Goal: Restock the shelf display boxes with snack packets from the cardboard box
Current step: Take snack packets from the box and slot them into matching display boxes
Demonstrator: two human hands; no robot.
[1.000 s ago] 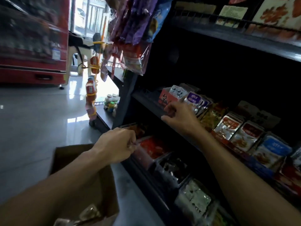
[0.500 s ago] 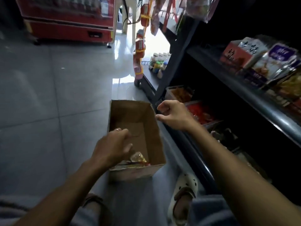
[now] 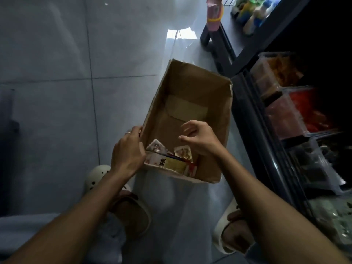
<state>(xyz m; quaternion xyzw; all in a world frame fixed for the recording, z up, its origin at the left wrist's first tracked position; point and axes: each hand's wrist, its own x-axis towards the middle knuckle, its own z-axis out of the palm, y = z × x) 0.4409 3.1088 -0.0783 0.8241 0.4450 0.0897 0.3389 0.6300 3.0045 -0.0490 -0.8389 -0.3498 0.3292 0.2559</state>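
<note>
An open brown cardboard box (image 3: 190,88) stands on the tiled floor beside the dark shelf. A few snack packets (image 3: 171,161) lie at its near end, among them a yellow-and-white pack and a clear packet (image 3: 183,151). My left hand (image 3: 128,151) grips the box's left wall near the front corner. My right hand (image 3: 198,137) hovers inside the box just above the packets, fingers loosely curled, holding nothing. Clear display boxes (image 3: 282,111) with orange, red and dark snacks line the bottom shelf at right.
The shelf's dark frame (image 3: 253,130) runs along the box's right side. Small bottles (image 3: 253,14) stand on a low shelf at the top right. My feet in pale clogs (image 3: 97,178) are just below the box. Grey floor tiles (image 3: 57,73) stretch to the left.
My head tilted down from the shelf to the box. My right hand dropped from the middle shelf into the box. My left hand moved onto the box's left wall.
</note>
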